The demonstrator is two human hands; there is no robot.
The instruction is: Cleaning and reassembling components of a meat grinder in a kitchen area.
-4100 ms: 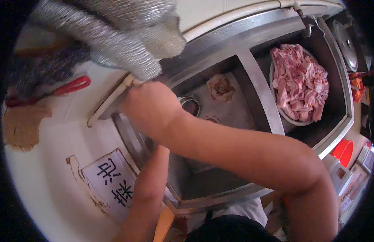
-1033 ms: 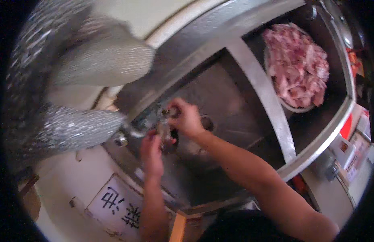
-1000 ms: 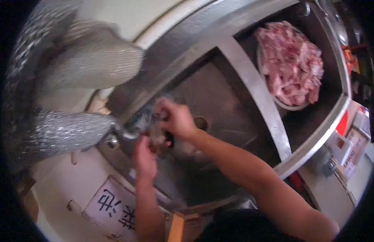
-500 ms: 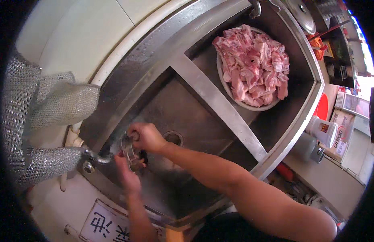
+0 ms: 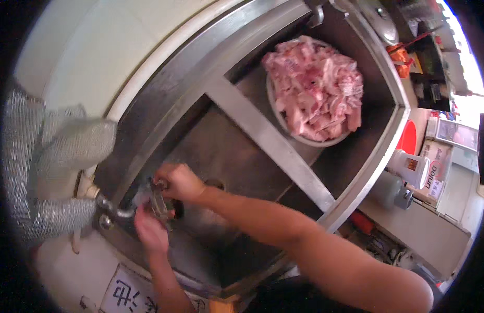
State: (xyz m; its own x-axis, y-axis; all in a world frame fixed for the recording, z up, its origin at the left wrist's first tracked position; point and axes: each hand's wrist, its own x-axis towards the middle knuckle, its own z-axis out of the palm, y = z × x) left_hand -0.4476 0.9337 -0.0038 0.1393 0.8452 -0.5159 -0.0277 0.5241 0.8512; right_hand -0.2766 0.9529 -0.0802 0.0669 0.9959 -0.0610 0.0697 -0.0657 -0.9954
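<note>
Over the left sink basin, my right hand is closed on the upper edge of a clear, glass-like vessel. My left hand is against the vessel's near-left side, its fingers partly hidden and blurred. The vessel is tilted beside the metal tap, in a blur of what looks like water. Something reddish shows at its lower right; I cannot make out what it is. Behind my right wrist is the drain.
A steel divider separates this basin from the right one, where a round tub heaped with raw meat pieces stands. Silvery wrapping covers pipes at left. Beyond the right rim are a white bucket and a carton.
The view has shifted slightly, moving the sink toward the left of the picture. Both hands remain at the clear vessel, which has turned a little between them.
</note>
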